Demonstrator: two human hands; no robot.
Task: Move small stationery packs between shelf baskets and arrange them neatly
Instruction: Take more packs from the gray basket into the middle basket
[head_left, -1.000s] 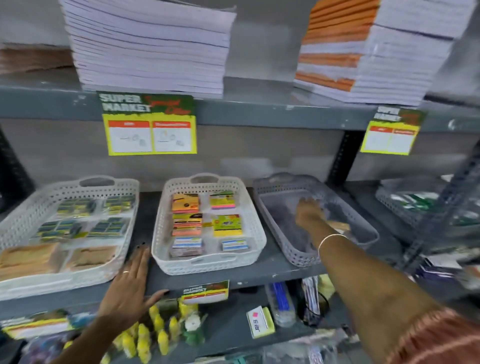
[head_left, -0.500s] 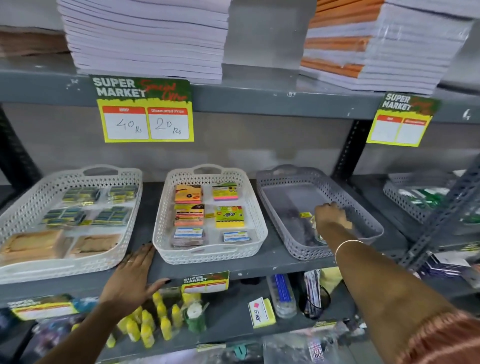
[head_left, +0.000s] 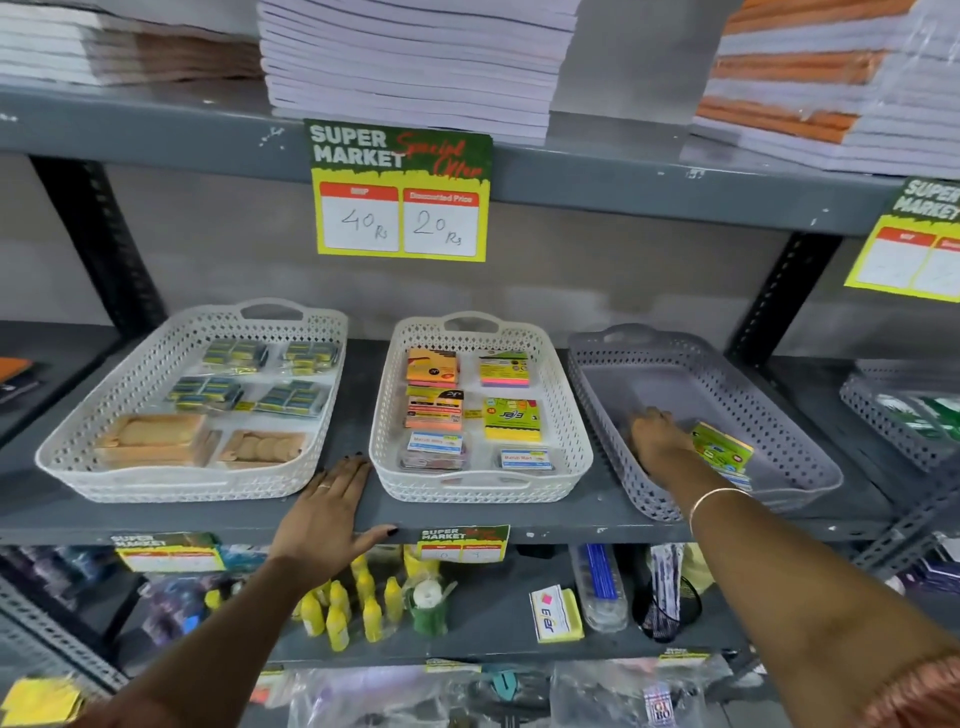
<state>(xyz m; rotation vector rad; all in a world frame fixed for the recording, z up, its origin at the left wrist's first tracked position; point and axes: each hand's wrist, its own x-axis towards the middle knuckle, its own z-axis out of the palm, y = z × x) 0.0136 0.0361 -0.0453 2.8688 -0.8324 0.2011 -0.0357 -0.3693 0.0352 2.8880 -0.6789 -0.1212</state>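
Right hand (head_left: 657, 436), grip unclear, touches a green pack (head_left: 722, 451) in the nearly empty grey basket (head_left: 613, 364) at three o'clock; left hand (head_left: 324, 514) lies flat, fingers released; most packs remain elsewhere.

The right hand (head_left: 657, 436), reaching into the grey perforated plastic basket (head_left: 800, 457), covers its own fingertips and the near edge of the green-and-yellow flat sticky-note pack (head_left: 722, 451) just beside it, so whether it grips that pack cannot be told. The wrist hides part of a blue-and-white pack (head_left: 740, 480) lying under it. Far right of that hand, a second yellow price card (head_left: 909, 249) is cut by the frame edge, its writing too faint to read. Below the flat left hand (head_left: 324, 512), the small yellow shelf label (head_left: 169, 553) is blurred. The clear bags (head_left: 415, 696) nearest the forearms are cut off at the bottom edge.
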